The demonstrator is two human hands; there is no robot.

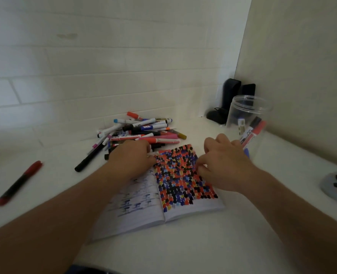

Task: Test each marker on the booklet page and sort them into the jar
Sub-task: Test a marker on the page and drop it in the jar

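An open booklet [185, 210] lies in front of me, its right page covered with red, blue and black test marks. A pile of several markers [144, 131] sits just behind it. My left hand [132, 157] rests at the near edge of the pile, fingers curled round a white marker [150, 152] whose end shows by the knuckles. My right hand [224, 165] hovers over the right page with loosely curled fingers, and I see nothing in it. A clear plastic jar [248, 115] with a few markers inside stands just behind and to the right of that hand.
A lone red and black marker [18, 183] lies far left on the white counter. A grey lid [336, 185] with dark spots sits at the right edge. Dark objects [230, 99] stand in the back corner against the tiled wall.
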